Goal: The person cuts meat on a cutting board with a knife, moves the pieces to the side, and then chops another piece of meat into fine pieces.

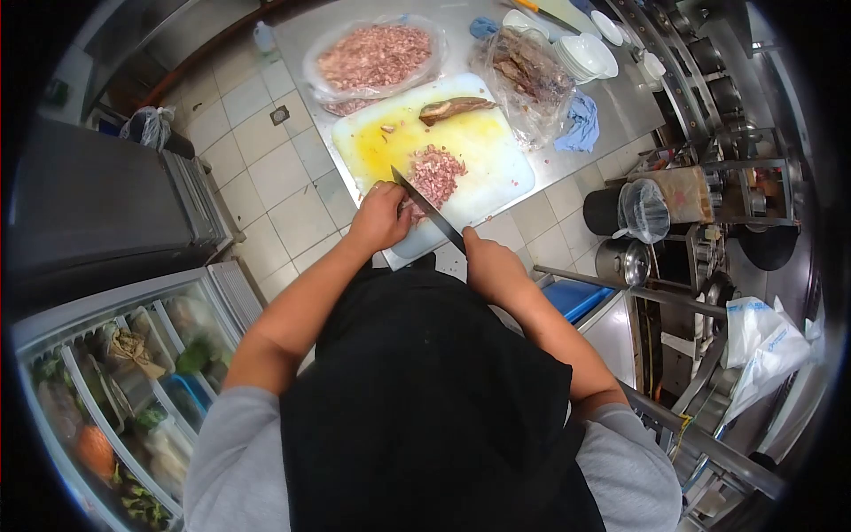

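My right hand [496,269] grips the handle of a kitchen knife [432,213], whose dark blade slants up and left across the near part of a white cutting board [507,168]. My left hand [381,215] is closed at the board's near left edge, its fingers curled over a piece of meat [413,213] beside the blade. Just beyond the knife lies a pile of diced meat [436,175]. Farther back on the board rests a long uncut strip of meat [455,109]. Yellow staining covers the board's left part.
Behind the board stands a bag of chopped meat [377,55]. A plastic bag of meat strips [525,71], white bowls [585,57] and a blue cloth [578,122] are at the right. An orange-handled knife [539,9] lies at the back. A glass-topped chiller [124,381] is at left.
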### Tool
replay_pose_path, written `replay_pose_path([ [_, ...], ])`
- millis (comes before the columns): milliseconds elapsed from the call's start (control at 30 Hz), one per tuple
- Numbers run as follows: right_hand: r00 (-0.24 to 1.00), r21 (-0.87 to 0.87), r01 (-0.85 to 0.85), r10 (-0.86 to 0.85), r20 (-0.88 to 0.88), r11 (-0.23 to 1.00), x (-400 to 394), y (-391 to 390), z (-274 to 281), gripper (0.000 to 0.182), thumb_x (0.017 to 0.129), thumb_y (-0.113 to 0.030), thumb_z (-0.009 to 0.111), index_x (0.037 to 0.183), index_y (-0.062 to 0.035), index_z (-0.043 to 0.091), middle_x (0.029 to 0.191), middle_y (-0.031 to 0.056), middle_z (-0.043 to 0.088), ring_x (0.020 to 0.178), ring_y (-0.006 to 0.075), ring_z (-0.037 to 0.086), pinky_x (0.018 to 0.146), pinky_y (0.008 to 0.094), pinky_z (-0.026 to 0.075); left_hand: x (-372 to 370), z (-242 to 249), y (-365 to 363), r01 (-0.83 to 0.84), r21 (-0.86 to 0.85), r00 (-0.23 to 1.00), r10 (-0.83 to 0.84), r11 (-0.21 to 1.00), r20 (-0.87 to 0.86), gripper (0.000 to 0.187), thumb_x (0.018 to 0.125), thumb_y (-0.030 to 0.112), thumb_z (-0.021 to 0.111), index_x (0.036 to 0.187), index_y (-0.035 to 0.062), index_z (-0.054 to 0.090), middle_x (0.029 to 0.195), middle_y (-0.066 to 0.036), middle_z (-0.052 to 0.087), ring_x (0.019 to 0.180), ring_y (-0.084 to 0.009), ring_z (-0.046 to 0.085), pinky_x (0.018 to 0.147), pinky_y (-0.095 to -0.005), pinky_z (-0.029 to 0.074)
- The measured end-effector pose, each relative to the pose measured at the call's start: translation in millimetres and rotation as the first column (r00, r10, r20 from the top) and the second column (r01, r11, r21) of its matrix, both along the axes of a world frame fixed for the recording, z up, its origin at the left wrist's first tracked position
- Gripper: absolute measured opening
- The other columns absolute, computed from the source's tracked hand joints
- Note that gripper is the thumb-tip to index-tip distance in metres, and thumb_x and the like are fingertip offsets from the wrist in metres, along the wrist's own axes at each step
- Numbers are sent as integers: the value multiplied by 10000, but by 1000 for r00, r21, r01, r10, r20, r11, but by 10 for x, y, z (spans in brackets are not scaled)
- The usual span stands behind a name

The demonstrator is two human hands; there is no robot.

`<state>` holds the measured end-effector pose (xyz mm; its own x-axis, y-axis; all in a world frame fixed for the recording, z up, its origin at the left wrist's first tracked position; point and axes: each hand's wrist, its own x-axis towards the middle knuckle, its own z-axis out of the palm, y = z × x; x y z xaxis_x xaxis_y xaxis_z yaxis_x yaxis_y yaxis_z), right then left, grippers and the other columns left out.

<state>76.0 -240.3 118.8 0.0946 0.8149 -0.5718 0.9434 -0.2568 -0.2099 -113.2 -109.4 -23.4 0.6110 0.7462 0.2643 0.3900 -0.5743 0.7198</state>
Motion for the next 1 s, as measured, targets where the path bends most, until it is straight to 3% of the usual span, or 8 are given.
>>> replay_pose_path([
  [100,996,75,45,-40,-74,996,-80,88,-528,280,935,-24,537,1211,18,514,1011,317,738,978,496,734,849,585,576,1,-107,9,19,19,1000,-19,1000,4,232,801,73,731,1007,-11,668,968,-222,649,978,-438,627,876,-513,532],
  [267,994,211,34,-10,-113,977,-147,440,-434,288,945,-16,529,1228,29,495,956,325,727,925,522,715,833,622,547,-61,18,16,52,42,997,-54,998,49,194,802,43,718,984,-13,677,983,-218,666,997,-439,635,895,-509,536],
  [333,997,181,7,8,-82,984,-87,266,-179,301,931,-17,539,1227,27,509,970,318,733,936,503,727,831,606,560,-91,10,-35,-52,49,997,49,997,62,167,810,39,718,965,-12,683,983,-217,673,1004,-436,639,905,-504,539],
  [467,999,37,-12,13,-30,999,-11,-159,134,350,919,-24,541,1263,34,521,966,304,741,936,479,740,810,593,571,-84,-30,-26,-36,-6,999,36,999,13,187,834,51,725,1008,-10,694,977,-210,679,1012,-431,641,900,-501,539],
  [600,996,143,-10,23,-91,990,-38,-51,-569,370,929,-34,528,1293,34,514,954,295,744,922,481,739,794,599,568,-89,-122,-122,15,9,1000,-15,1000,-4,185,828,37,712,1007,-7,698,980,-210,677,1009,-430,640,897,-498,542],
  [767,997,162,-3,15,-73,987,-152,249,-421,356,963,-44,543,1310,20,493,974,298,742,927,504,721,799,603,553,-89,38,-101,2,41,998,-4,999,60,207,812,25,702,1017,-3,698,1000,-205,671,1012,-425,634,899,-503,547],
  [933,997,66,-43,47,-62,997,53,-343,-13,346,969,-55,522,1306,24,505,973,304,740,925,498,728,797,603,555,-116,9,-205,-66,21,998,66,998,3,199,806,30,709,1002,-3,693,988,-198,664,993,-421,635,873,-497,550],
  [1000,997,36,12,-9,-82,999,96,-401,-198,341,958,-55,502,1289,25,512,971,298,735,918,499,727,793,609,557,-92,-32,-209,-46,28,999,46,999,7,153,803,14,729,951,1,693,957,-193,661,965,-420,640,846,-493,553],
])
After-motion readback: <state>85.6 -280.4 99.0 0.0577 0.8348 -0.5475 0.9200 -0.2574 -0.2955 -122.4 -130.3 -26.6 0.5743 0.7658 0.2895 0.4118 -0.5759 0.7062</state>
